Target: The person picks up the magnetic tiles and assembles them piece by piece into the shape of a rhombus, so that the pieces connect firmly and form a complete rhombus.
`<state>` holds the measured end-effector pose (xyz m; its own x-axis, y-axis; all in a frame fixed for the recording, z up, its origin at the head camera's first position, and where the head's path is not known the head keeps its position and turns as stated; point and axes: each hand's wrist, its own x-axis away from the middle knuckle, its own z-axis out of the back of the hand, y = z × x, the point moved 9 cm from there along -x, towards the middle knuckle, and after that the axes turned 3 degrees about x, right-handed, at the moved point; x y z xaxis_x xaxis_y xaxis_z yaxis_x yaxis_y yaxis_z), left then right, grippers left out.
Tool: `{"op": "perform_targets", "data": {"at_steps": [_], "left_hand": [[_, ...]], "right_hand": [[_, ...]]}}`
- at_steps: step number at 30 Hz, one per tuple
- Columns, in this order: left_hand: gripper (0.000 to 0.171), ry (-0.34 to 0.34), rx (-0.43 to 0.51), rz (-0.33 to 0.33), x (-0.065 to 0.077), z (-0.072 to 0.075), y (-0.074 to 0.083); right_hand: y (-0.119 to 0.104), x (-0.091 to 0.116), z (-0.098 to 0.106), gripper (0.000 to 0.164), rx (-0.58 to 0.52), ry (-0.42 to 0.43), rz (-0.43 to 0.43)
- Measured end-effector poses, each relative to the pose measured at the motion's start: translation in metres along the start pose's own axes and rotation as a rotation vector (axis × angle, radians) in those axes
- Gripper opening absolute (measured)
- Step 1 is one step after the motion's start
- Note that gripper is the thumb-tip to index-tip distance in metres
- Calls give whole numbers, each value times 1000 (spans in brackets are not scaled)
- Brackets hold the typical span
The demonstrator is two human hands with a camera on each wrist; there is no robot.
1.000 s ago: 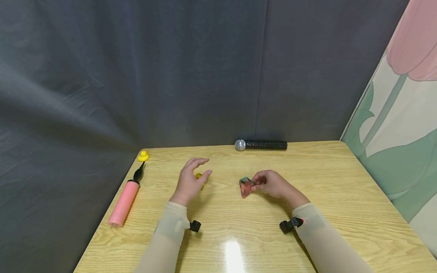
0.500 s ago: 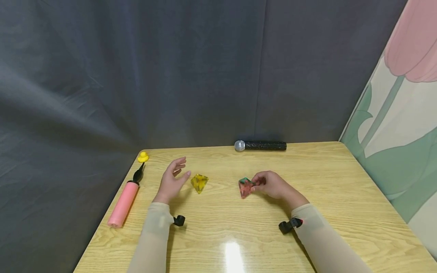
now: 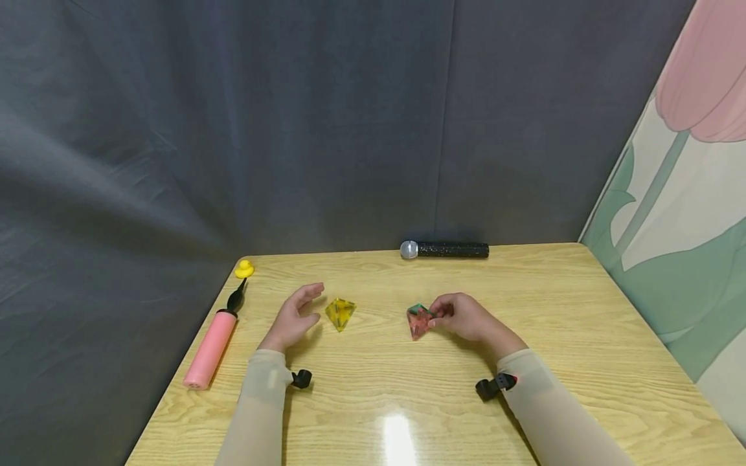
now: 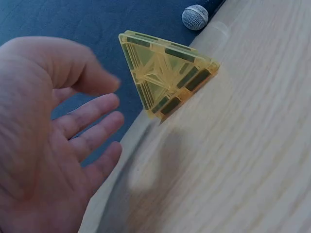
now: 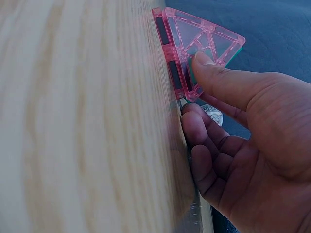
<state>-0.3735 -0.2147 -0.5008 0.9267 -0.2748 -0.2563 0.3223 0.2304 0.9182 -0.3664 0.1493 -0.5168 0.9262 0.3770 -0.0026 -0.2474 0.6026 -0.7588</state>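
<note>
A translucent yellow pyramid of triangular magnetic tiles [image 3: 340,314] stands on the table, left of centre. My left hand [image 3: 293,318] hovers just to its left, fingers spread and loosely bent, holding nothing; the left wrist view shows a gap between the fingertips and the yellow pyramid [image 4: 165,73]. To the right sits a second magnetic-tile pyramid [image 3: 419,321], red in front with green behind. My right hand [image 3: 466,317] pinches its right side. In the right wrist view, the thumb lies against the pink-red tile [image 5: 206,36], with the other fingers partly hidden behind it.
A black microphone [image 3: 445,250] with a silver head lies along the table's back edge. At the left edge are a small yellow rubber duck [image 3: 245,268] and a pink hand pump [image 3: 212,349] with a black nozzle. A dark curtain [image 3: 326,129] hangs behind the table [image 3: 361,401].
My left hand has moved left, away from the yellow pyramid, which it partly covered before; its fingers then dipped slightly. The right hand keeps its pinch on the red and green pyramid, unmoved.
</note>
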Motion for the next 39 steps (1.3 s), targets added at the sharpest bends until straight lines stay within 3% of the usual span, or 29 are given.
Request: {"op": "perform_targets", "data": {"at_steps": [5, 13, 20, 39], "left_hand": [[66, -98, -46, 50, 3, -11, -4], [70, -146, -87, 122, 6, -17, -15], [68, -136, -155, 138, 6, -19, -19], [56, -46, -166, 156, 8, -20, -22]], "right_hand": [[2, 0, 0, 9, 6, 4, -1], [2, 0, 0, 8, -7, -5, 1], [3, -1, 0, 10, -11, -6, 14], [3, 0, -1, 10, -18, -14, 34]]}}
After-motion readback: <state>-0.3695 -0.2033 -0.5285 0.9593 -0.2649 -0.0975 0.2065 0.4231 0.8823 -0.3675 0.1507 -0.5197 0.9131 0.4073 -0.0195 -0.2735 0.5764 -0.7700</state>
